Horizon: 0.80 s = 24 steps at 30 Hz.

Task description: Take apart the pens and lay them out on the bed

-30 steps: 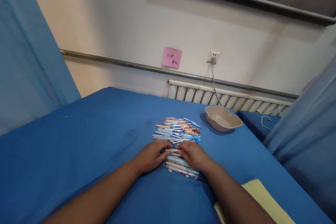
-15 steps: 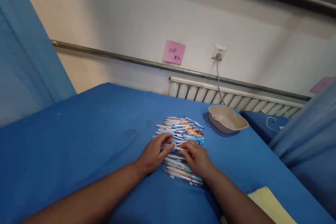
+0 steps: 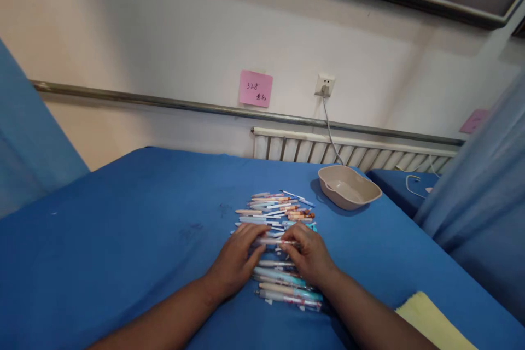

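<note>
Both forearms reach in from the bottom edge, wrists low over the bed, palms turned inward. The right hand (image 3: 309,254) pinches one pale pen (image 3: 271,241) between thumb and fingers; the left hand (image 3: 233,257) curves around its other end, thumb below and fingers above, and I cannot tell whether they press on it. That pen lies crosswise between the hands, above the middle of a long row of pens (image 3: 287,290) on the blue sheet (image 3: 135,219). The row overlaps too much to count exactly. Elsewhere there are one beige basin (image 3: 348,199) beyond the right hand, one yellow cloth (image 3: 432,320), two pink notes (image 3: 256,89) and one wall socket (image 3: 325,85).
</note>
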Motion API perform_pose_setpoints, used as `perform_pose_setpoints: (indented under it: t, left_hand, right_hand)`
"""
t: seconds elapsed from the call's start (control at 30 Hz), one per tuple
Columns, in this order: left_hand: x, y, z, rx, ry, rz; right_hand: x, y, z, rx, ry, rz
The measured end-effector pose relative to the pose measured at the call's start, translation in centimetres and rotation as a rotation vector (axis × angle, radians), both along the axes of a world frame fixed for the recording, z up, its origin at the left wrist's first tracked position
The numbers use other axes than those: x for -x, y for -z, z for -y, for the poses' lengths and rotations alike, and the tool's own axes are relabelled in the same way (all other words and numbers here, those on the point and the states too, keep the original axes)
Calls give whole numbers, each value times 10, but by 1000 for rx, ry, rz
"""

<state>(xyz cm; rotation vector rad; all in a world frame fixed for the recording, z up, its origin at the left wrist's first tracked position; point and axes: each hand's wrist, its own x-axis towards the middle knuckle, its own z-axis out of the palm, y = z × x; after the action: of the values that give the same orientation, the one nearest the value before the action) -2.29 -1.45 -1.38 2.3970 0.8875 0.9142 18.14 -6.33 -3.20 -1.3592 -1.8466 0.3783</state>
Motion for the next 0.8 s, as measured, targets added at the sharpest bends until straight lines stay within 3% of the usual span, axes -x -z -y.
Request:
perform_pose_setpoints:
  t: [0.17,0.33,0.4,0.53,0.7,0.8]
  left_hand:
    - [2,0,-3,139,-32,-37]
    - [2,-2,0,-2,7,-1]
    - [2,-2,1,32,46,-28]
    - [1,-2,0,92,-11,-76]
    - [2,-3,-5,79,-67,-193]
    - [3,-7,-4,40,-53,-147]
  right_hand:
    - [1,1,1,7,-1,-34]
    - [1,-1,3,-12,-13,-44]
    - [1,-1,4,-5,-12,-45]
    - [0,-3,4,-8,-13,-35]
    - [-1,-7,8,-26,-63,10]
    - [-1,-8,9,-30,-57,10]
